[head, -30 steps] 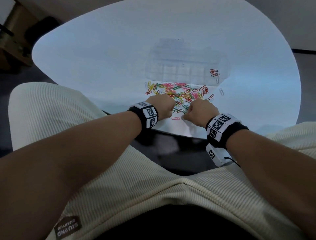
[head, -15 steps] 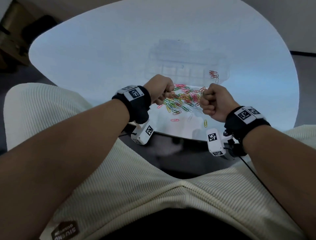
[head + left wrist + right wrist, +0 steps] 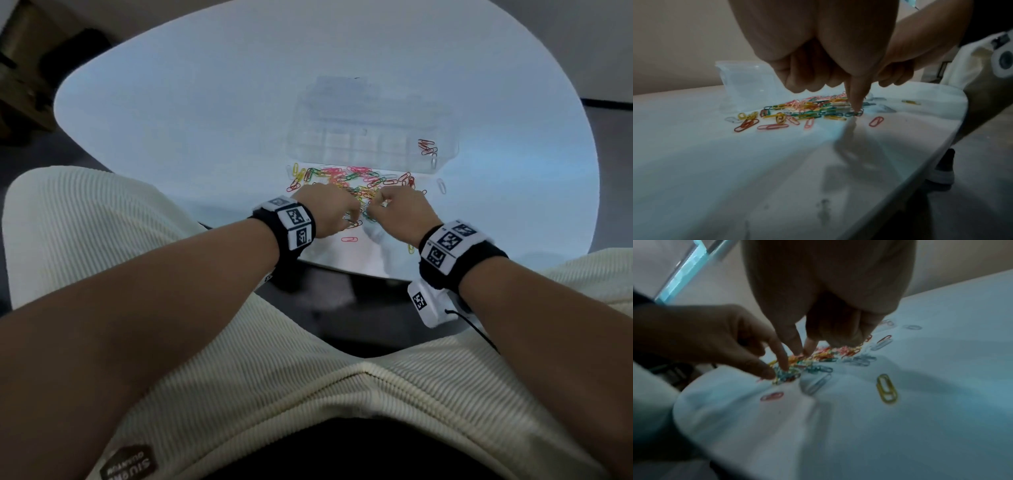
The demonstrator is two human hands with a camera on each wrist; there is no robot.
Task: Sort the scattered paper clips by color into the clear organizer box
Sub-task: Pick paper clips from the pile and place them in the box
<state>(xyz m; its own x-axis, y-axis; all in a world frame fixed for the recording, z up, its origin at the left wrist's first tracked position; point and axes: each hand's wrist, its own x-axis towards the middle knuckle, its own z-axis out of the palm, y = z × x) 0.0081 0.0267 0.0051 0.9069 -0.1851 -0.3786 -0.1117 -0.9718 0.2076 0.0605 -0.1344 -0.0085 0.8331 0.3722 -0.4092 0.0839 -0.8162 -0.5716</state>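
Note:
Several coloured paper clips lie in a pile [image 3: 346, 180] on the white table, just in front of the clear organizer box [image 3: 370, 137]. A few red clips [image 3: 426, 147] sit in the box's right end compartment. My left hand [image 3: 356, 214] is at the pile's near edge. Its index finger [image 3: 856, 104] and thumb come down on a blue clip [image 3: 854, 113], and the other fingers are curled. My right hand [image 3: 803, 352] is beside it, with thumb and index tips pinching into the red and orange clips. What the curled fingers hold is hidden.
Loose clips lie near the table's [image 3: 205, 120] front edge: a pink one [image 3: 349, 239], a yellow one [image 3: 887, 388] and a white one [image 3: 442, 185]. My lap in cream ribbed cloth [image 3: 308, 394] is right below the edge.
Half a second ago both hands were raised as fists above the pile. They have come back down and closer together, with their fingertips in the clips.

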